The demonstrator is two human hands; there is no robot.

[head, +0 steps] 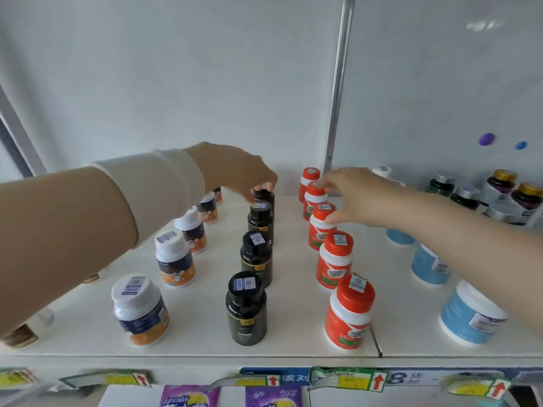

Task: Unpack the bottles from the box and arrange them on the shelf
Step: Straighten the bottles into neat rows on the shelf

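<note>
Head cam: left hand (241,171) pinches the cap of the rearmost black bottle (264,197) at 12 o'clock on the shelf (205,333); right hand (352,195) curls over the red-capped bottles (320,224) at 1 o'clock, can't tell if it's actually gripping.

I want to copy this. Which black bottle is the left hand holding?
The rearmost black bottle, farthest back in the middle row. The left hand pinches its cap with its fingers; the three black bottles in front stand untouched.

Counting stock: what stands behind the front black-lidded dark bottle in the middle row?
Three more black-lidded dark bottles in line; the left hand grips the rearmost bottle by its lid, hiding anything beyond.
</note>
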